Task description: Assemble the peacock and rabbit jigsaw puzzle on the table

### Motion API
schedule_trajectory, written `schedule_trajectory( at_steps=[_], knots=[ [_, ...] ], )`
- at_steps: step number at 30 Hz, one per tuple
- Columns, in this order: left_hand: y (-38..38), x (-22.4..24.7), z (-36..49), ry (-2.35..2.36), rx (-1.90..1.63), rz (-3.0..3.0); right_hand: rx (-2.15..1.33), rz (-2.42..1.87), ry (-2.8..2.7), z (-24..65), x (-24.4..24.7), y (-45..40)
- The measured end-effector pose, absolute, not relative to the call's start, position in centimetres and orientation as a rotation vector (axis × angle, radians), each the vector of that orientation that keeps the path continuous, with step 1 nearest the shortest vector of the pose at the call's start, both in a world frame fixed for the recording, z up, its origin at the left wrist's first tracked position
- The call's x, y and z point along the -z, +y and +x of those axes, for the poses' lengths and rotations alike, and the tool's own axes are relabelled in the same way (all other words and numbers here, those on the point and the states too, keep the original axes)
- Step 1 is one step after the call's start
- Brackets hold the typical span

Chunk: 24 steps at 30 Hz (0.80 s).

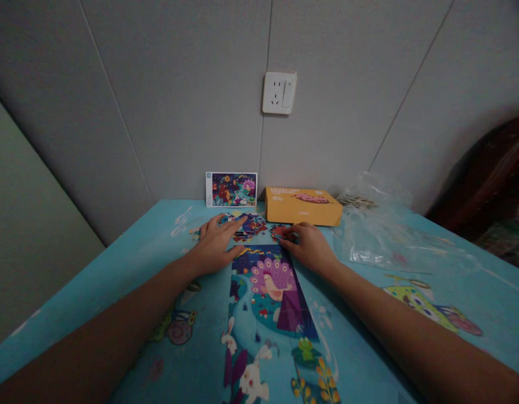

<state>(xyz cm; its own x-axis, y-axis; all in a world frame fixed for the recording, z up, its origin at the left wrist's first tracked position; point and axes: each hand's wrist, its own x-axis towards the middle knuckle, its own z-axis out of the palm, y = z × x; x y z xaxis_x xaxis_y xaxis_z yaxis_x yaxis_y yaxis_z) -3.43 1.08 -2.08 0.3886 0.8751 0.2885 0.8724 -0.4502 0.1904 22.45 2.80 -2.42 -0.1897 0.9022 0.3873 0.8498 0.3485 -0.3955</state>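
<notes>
A partly assembled jigsaw puzzle [265,314] with a purple peacock, rabbits and a frog lies between my forearms. Beyond its far edge is a heap of loose puzzle pieces [251,225]. My left hand [217,244] rests on the left side of this heap, fingers spread and palm down. To the right, my right hand [308,245] has its thumb and fingers closed on a small reddish puzzle piece [278,231], just past the puzzle's far right corner. The fingers partly cover that piece.
A picture card [232,189] leans upright against the wall. Beside it lies a yellow box [303,206], with a clear plastic bag [377,235] at its right. The blue cartoon tablecloth [128,269] covers the table. A white socket [279,93] is on the wall.
</notes>
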Motion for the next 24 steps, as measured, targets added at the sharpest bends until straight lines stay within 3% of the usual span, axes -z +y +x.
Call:
schedule_trajectory(
  at_steps=[6, 12, 16, 24],
  knots=[
    [0.9, 1.3, -3.3, 1.835, -0.494, 2.655, -0.104, -1.602, -2.135, 22.4, 1.9, 2.6],
    [1.4, -0.1, -4.9, 2.419, -0.176, 2.111, -0.136, -1.609, -2.144, 22.2, 2.0, 2.6],
    [2.0, 0.0, -6.1, 2.368, 0.003, 2.084, -0.129, -1.614, -2.145, 22.1, 2.1, 2.4],
    [2.9, 0.4, -6.8, 2.344, -0.064, 2.177, -0.142, -1.620, -2.142, 21.9, 1.9, 2.1]
  ],
)
